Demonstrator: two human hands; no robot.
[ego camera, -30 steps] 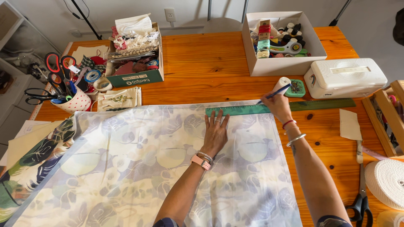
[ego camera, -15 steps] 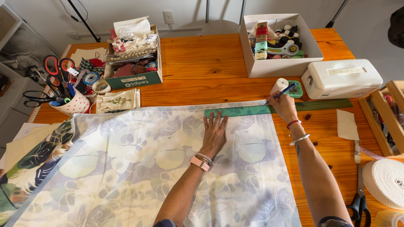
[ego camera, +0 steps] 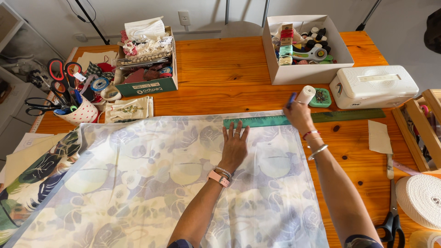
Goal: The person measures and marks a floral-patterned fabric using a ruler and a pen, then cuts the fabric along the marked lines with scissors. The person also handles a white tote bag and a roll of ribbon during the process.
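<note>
Pressing flat w/ left hand (ego camera: 235, 148), fingers spread wide, palm down on pale floral-print fabric sheet (ego camera: 151, 183) covering lower centre & left of frame; nothing gripped, fingertips just touching lower edge of long green plastic ruler (ego camera: 275, 121). Ruler lying along fabric's top edge, centre-right of frame, far end running out past the cloth onto orange wooden table (ego camera: 220, 69). Pinching a blue pen (ego camera: 291, 99) in right hand (ego camera: 298, 115), fingers closed round it, tip at ruler's upper edge, approx where fabric's right edge ends. Wearing pink watch on left wrist, silver & red bangles on right. Standing just beyond right hand: small white roll (ego camera: 306, 94), and beside it a green square pin holder (ego camera: 320, 98). Sitting at right, mid-height: white plastic lidded case (ego camera: 374, 86). Holding spools & tape, upper right: white cardboard box (ego camera: 305, 73). Holding lace & trims, upper left-centre: green cardboard box (ego camera: 146, 85). Standing at left edge: spotted white cup (ego camera: 83, 115) packed w/ scissors. Lying at lower right: black-handled scissors (ego camera: 391, 220), next to big roll of white webbing (ego camera: 420, 200); small cream cloth scrap (ego camera: 379, 137) just above them. Showing at far right edge: part of wooden crate (ego camera: 422, 128).
</note>
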